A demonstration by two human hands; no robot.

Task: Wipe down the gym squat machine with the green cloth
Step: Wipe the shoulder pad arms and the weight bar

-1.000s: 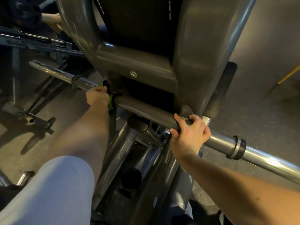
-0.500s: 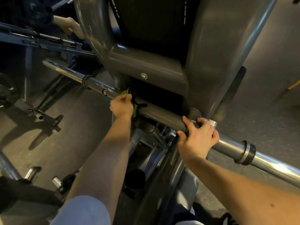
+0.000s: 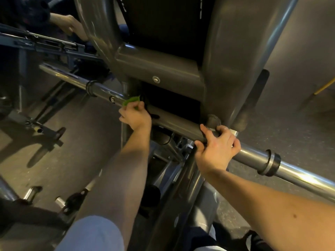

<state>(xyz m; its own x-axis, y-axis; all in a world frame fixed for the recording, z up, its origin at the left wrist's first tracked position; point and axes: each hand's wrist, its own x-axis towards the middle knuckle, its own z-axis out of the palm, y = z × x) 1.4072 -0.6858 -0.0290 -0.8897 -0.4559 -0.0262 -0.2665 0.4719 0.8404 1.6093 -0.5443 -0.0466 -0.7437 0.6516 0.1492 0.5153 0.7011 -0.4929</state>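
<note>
View: head
Crossbar [image 3: 177, 122]: long axis slanting from upper left to lower right, passing under the squat machine [image 3: 163, 69] frame.
Collars: 2 dark rings on the crossbar, left collar [image 3: 90, 87] and right collar [image 3: 271, 163], bright bar beyond each.
Open room: bare floor [image 3: 81, 134] below the crossbar's left half; frame uprights crowding its middle from above.
Green cloth [image 3: 130, 101]: bunched on the crossbar between left collar and frame, mostly hidden by fingers.
Left hand [image 3: 136, 116]: clenched round the green cloth, pressed against the crossbar.
Right hand [image 3: 217, 147]: grasping the crossbar, fingers curled over it, between frame and right collar.
</note>
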